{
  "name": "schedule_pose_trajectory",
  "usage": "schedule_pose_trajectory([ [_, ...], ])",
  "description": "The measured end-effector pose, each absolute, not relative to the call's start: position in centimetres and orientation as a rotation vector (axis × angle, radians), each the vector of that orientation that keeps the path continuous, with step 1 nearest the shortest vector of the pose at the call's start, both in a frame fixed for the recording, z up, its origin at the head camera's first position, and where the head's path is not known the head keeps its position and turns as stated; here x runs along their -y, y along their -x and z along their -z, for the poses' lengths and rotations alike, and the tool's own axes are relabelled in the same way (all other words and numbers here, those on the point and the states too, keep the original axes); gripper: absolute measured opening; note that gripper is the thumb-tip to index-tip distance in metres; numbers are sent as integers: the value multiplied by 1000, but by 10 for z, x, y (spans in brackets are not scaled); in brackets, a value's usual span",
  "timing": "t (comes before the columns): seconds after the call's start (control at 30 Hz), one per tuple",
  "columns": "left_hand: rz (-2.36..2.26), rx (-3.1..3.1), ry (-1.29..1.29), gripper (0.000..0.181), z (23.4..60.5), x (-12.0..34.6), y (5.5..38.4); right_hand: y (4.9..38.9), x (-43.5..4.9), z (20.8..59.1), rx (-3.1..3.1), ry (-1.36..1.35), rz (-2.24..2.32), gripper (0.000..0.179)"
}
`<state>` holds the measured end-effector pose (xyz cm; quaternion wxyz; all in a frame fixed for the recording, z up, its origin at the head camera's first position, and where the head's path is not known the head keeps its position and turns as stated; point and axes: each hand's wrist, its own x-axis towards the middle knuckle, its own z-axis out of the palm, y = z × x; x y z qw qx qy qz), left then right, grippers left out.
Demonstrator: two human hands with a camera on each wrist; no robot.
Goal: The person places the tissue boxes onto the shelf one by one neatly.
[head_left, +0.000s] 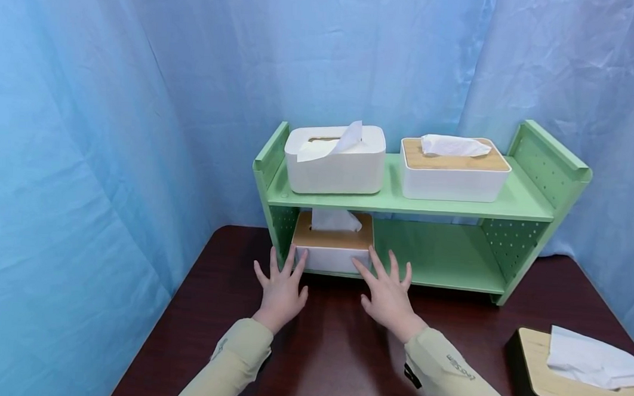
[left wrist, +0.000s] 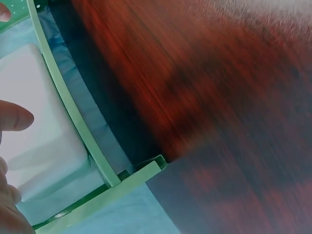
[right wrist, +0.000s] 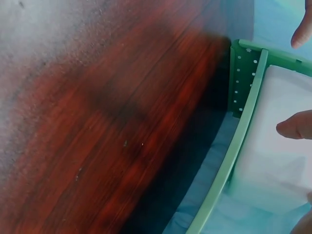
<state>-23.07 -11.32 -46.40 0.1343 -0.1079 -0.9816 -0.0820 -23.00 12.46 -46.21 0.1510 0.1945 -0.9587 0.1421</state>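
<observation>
A tissue box [head_left: 331, 258] with a white body, a wood-look lid and a tissue sticking up sits at the left end of the lower shelf. My left hand [head_left: 281, 293] is at its front left corner, fingers spread and fingertips right at its edge. Opposite it, my right hand [head_left: 391, 299] has its fingers spread at the front right corner. Neither hand curls round the box. Both wrist views show the white front of the box [left wrist: 39, 107] behind the green shelf lip [right wrist: 234, 151], a thumb [right wrist: 295, 126] in front of it. The upper shelf hides the back of the lid.
A green two-tier rack [head_left: 429, 207] stands on the dark wooden table [head_left: 330, 354]. Its upper shelf holds an all-white tissue box [head_left: 337, 174] and a wood-lidded one [head_left: 452, 184]. A black tissue box with a light wood lid [head_left: 534, 359] lies front right. Blue curtains [head_left: 356, 56] hang behind.
</observation>
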Motion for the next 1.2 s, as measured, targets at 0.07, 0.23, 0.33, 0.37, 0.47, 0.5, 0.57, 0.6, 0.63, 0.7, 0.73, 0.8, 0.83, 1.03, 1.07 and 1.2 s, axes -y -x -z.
schedule_pose_trajectory([
  [0.07, 216, 2851, 305, 74, 463, 113, 234, 233, -124, 461, 2759, -560, -403, 77],
  [0.23, 190, 2848, 297, 75, 461, 113, 241, 240, -123, 459, 2797, -565, -373, 78],
  [0.33, 166, 2858, 292, 77, 459, 112, 244, 245, -122, 458, 2817, -567, -363, 78],
  [0.37, 155, 2863, 288, 77, 458, 111, 245, 246, -122, 458, 2823, -568, -362, 78],
  [0.47, 129, 2880, 274, 77, 457, 110, 248, 250, -121, 458, 2838, -568, -366, 78],
  [0.5, 125, 2884, 269, 77, 457, 110, 249, 251, -121, 458, 2844, -566, -364, 78],
  [0.57, 122, 2887, 257, 78, 457, 109, 249, 253, -120, 458, 2858, -564, -357, 78],
  [0.6, 126, 2891, 250, 78, 458, 109, 250, 253, -120, 458, 2862, -563, -355, 77],
  [0.63, 133, 2897, 244, 78, 458, 109, 250, 254, -119, 457, 2865, -562, -352, 78],
  [0.7, 146, 2901, 236, 78, 459, 108, 251, 254, -119, 457, 2869, -560, -344, 78],
  [0.73, 155, 2901, 234, 77, 459, 108, 251, 254, -118, 456, 2869, -559, -346, 78],
  [0.8, 164, 2902, 231, 77, 461, 108, 252, 254, -118, 456, 2871, -563, -359, 78],
  [0.83, 168, 2899, 231, 76, 461, 108, 252, 254, -118, 455, 2874, -566, -368, 78],
  [1.03, 222, 2869, 248, 76, 466, 110, 251, 253, -121, 458, 2878, -580, -434, 79],
  [1.07, 233, 2869, 250, 76, 466, 110, 250, 253, -121, 458, 2875, -581, -444, 79],
  [1.2, 242, 2897, 253, 76, 469, 109, 246, 251, -123, 459, 2858, -587, -480, 77],
])
